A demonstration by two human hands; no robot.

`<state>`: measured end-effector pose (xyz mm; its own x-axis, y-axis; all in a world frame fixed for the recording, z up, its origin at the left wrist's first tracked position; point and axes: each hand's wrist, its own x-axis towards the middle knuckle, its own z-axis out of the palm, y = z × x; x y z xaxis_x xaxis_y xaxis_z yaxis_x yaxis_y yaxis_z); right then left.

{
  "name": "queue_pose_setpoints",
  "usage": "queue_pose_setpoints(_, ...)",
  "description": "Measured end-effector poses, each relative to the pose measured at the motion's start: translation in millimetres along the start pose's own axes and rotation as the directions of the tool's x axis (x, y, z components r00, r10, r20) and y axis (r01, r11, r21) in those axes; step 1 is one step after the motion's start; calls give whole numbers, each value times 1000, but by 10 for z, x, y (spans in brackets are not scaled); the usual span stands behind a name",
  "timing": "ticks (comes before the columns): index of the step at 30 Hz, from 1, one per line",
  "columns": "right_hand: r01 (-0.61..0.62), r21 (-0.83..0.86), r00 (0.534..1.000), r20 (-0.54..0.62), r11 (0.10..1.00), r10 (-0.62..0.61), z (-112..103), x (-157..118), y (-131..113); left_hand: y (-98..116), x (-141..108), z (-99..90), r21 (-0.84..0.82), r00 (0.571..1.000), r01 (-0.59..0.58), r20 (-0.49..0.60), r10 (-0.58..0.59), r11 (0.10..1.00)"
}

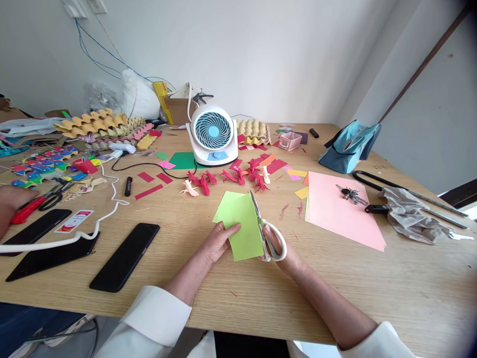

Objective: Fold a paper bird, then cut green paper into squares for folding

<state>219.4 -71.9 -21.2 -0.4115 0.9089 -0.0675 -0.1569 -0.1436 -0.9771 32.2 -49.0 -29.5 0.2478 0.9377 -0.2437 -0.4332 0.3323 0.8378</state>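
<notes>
1. The light-green paper (246,236) is held just above the worktop (410,283), in front of the fan (214,130); its near edge is pinched between the thumb and fingers of the left hand (219,241).
2. The scissors (262,226) are gripped by the right hand (275,244), thumb through a white handle loop, with the blades set along the paper's right edge.
3. Several crimson paper shapes (204,185) and a pale one (190,188) have been finished, it seems, and are spread beyond the paper; flat red strips (149,192) are left unshaped.
4. The green paper is judged to be at an early stage, as broad, plain areas are left on it.
5. Whether the green paper is one folded sheet or separate layers cannot be told. The left fingers are partly hidden beneath it, and the blades' exact opening is hard to make out.
6. Another person's hand (14,201) is cut off at the left border, near red-handled scissors (28,211).
</notes>
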Motion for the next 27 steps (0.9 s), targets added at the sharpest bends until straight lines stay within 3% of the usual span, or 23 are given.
queue_pose_setpoints(8, -1, -70, 1000, -13, 998, 0, 26, -16, -68, 9, -16, 38, -4, 1000, 20, -6, -20, 1000)
queue_pose_setpoints(27, 52, 65, 998, -30, 997, -50, 1, 25, -16, -17, -18, 29, -15, 999, 28, 33, -27, 1000)
